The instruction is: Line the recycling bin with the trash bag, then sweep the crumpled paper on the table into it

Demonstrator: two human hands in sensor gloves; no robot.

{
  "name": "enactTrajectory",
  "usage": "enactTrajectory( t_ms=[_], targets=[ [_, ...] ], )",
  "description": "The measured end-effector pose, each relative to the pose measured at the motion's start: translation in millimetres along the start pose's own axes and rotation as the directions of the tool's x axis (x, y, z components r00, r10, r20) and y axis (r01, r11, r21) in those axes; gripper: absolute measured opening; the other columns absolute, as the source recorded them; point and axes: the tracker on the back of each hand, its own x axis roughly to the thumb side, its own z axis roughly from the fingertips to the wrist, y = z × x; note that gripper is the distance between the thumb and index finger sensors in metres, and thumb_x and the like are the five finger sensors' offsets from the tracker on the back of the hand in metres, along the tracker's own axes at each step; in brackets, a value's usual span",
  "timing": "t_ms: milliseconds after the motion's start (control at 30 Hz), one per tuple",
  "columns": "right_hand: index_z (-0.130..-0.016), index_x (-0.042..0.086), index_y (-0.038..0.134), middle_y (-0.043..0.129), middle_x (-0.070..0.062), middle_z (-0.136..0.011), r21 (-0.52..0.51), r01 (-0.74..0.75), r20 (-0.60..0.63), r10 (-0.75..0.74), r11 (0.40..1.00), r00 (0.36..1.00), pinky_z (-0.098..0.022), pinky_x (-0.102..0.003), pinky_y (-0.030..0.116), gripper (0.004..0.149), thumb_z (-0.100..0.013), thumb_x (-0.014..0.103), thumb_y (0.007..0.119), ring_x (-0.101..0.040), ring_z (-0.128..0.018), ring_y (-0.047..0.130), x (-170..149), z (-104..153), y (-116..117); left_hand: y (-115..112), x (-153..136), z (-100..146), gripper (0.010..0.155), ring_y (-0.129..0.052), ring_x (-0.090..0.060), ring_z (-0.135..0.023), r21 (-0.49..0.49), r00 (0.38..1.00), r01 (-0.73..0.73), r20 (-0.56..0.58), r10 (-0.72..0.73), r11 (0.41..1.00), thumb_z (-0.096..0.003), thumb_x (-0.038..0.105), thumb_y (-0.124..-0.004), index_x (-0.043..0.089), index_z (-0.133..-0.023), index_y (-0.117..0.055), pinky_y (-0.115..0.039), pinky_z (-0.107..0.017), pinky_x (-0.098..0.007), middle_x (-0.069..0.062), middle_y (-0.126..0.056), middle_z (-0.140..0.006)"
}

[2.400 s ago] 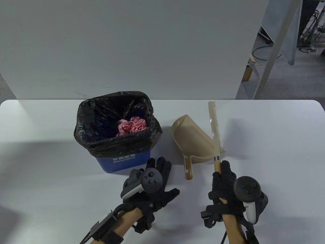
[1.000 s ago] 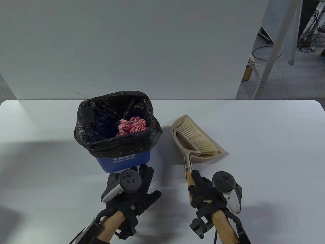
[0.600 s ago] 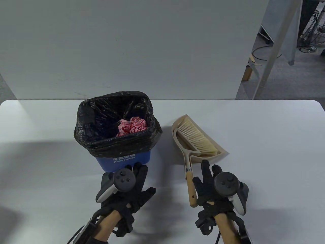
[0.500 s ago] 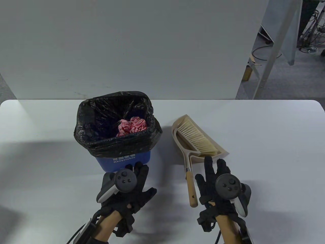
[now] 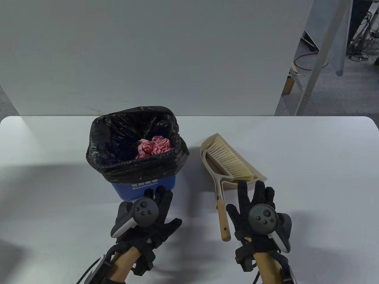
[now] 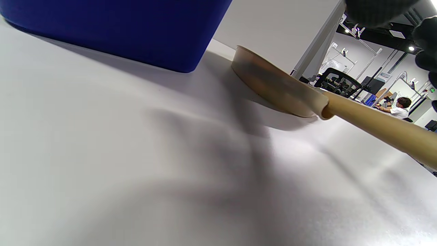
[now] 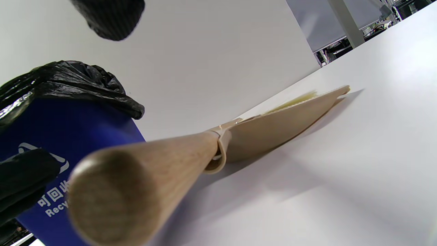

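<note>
The blue recycling bin (image 5: 145, 188) stands left of centre, lined with a black trash bag (image 5: 97, 153). Pink crumpled paper (image 5: 154, 146) lies inside it. To its right the beige dustpan (image 5: 259, 177) lies flat with the brush (image 5: 228, 156) resting in it, the brush's wooden handle (image 5: 223, 220) pointing toward me. My left hand (image 5: 155, 204) lies flat on the table just in front of the bin, fingers spread. My right hand (image 5: 251, 196) is spread flat beside the handle, right of it, holding nothing. The handle (image 7: 143, 177) fills the right wrist view.
A white wall panel (image 5: 154, 56) rises behind the table's far edge. The white table (image 5: 319, 165) stretches bare to the right of the dustpan and to the left of the bin. Floor and cables show at the far right.
My right hand laid the brush into the dustpan, let go of the handle and spread open beside it. My left hand drew slightly back and left, staying flat.
</note>
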Motion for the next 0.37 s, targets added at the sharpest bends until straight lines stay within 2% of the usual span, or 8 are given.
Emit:
enactTrajectory(
  t_ms=[367],
  targets=[
    [-0.114,0.023,0.013,-0.009,-0.031,-0.112,0.066,0.038,0.009,-0.039,0.997,0.999,-0.063,-0.075,0.012,0.071,-0.062,0.048,0.054,-0.059,-0.090,-0.009,1.0,0.8,3.8,-1.4,0.3,-0.4,0.090,0.003,-0.043,-0.110,-0.007,1.000,0.006,0.000,-0.006,1.000,-0.0547,0.070,-0.056,0.027,-0.118,-0.008,-0.018,-0.071,-0.077,-0.004,0.001,-0.124]
  ],
)
